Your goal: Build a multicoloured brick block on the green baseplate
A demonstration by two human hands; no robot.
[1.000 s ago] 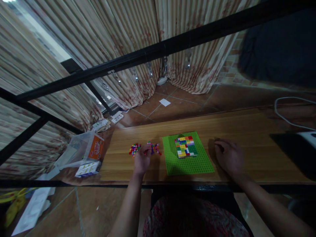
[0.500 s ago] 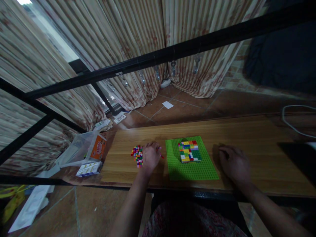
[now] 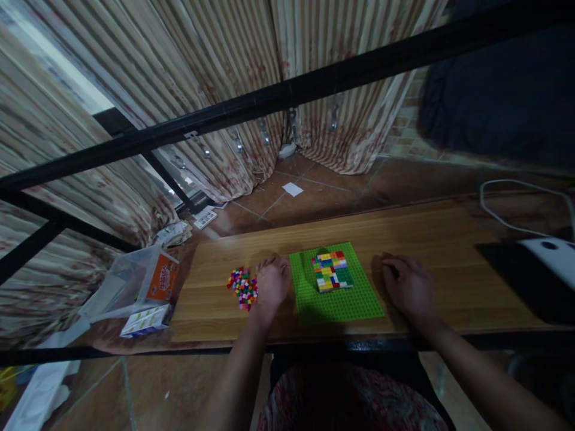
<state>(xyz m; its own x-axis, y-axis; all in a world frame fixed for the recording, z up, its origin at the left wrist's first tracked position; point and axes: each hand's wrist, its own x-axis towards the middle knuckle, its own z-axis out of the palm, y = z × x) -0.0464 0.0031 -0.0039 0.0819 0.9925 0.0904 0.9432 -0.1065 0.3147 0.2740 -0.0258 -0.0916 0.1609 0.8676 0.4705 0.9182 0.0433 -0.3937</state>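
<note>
My left hand rests on the wooden board between a pile of small coloured toy bricks and a green baseplate. Its fingers curl under, and whatever they may hold is hidden. On the baseplate sits a block of joined toy bricks in red, yellow, white, blue and green, lying toward its far side. To the right of the baseplate, my right hand lies on the board with its fingers loosely closed and nothing visible in them.
A clear plastic bin with an orange label and a small box stand past the board's left end. A black flat object and a white cable lie at the right. A black metal bar crosses ahead.
The camera view has shifted, so the scene sits further left. My left hand has moved right relative to the pile, uncovering more bricks. Loose bricks beside its fingers no longer show. My right hand stays put.
</note>
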